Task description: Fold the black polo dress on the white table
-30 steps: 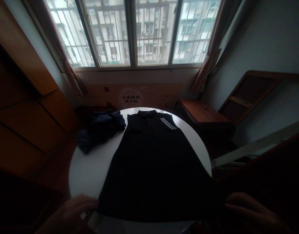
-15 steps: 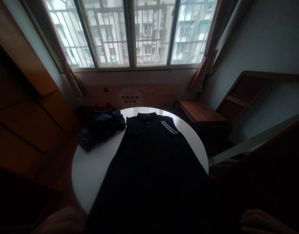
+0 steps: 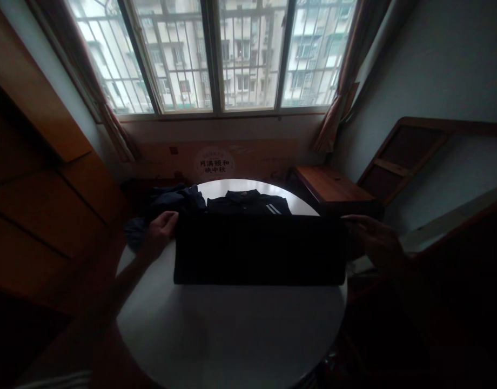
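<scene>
A black polo dress [image 3: 259, 248] with two white chest stripes lies on the round white table [image 3: 232, 335], its lower half folded up over the upper half. My left hand [image 3: 159, 233] pinches the folded hem at the left corner. At the right corner my right hand [image 3: 372, 240] grips the same hem. Only the collar and stripes show beyond the fold.
A crumpled dark blue garment [image 3: 163, 208] lies at the table's far left edge. A low wooden bench [image 3: 333, 189] stands to the right, a cardboard box with printed characters [image 3: 216, 159] sits under the barred window, and wooden furniture [image 3: 41, 178] is on the left.
Both hands have lifted the dress's bottom hem from the near table edge and carried it away from me, folding the dress in half. The near part of the table is now bare.
</scene>
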